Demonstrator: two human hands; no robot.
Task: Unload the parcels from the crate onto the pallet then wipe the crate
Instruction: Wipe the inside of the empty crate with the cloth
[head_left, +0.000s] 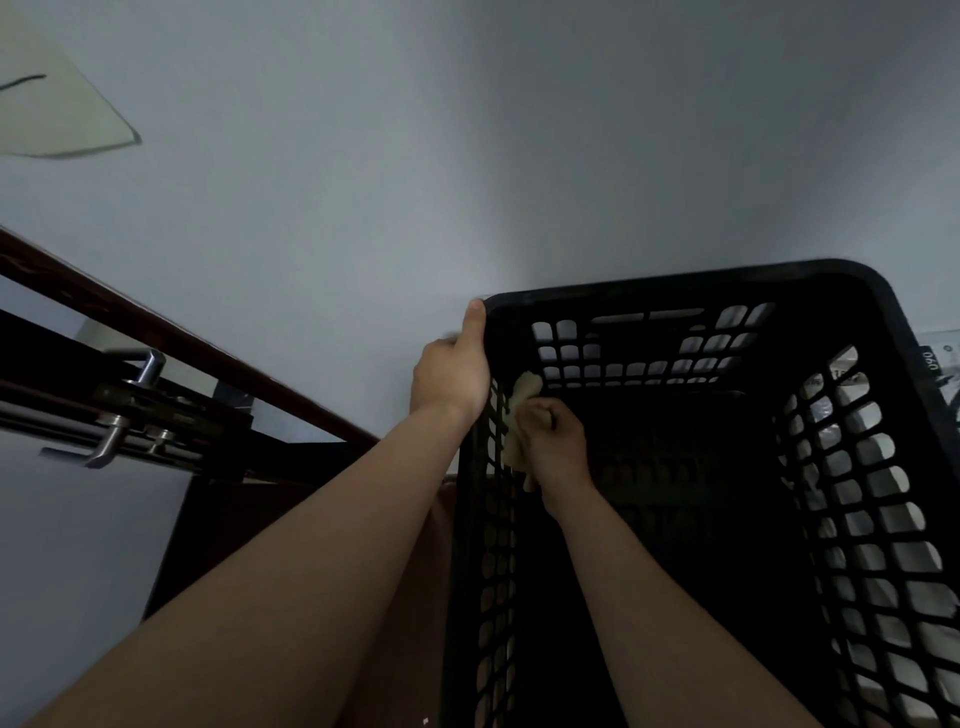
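- The right hand's (556, 441) fingers (540, 411) are curled into a fist around a crumpled beige cloth (521, 395), pressing it against the inside of the crate's left wall.
- The left hand (449, 376) grips the far left corner of the crate (675, 280). Its thumb lies flat along the rim, and the other fingers wrap round the outer side, mostly hidden.
- Both bare forearms reach up from the bottom edge, the right one going down into the crate.
- The crate is black plastic with lattice walls. It is tipped with its open side toward the camera, and its inside is dark.
- Pale plastic-wrapped parcels (878, 452) show through the lattice of the right wall, lying outside the crate.
- To the left stands a dark door edge with a metal door handle (111, 441). A plain grey wall (467, 156) is behind everything.
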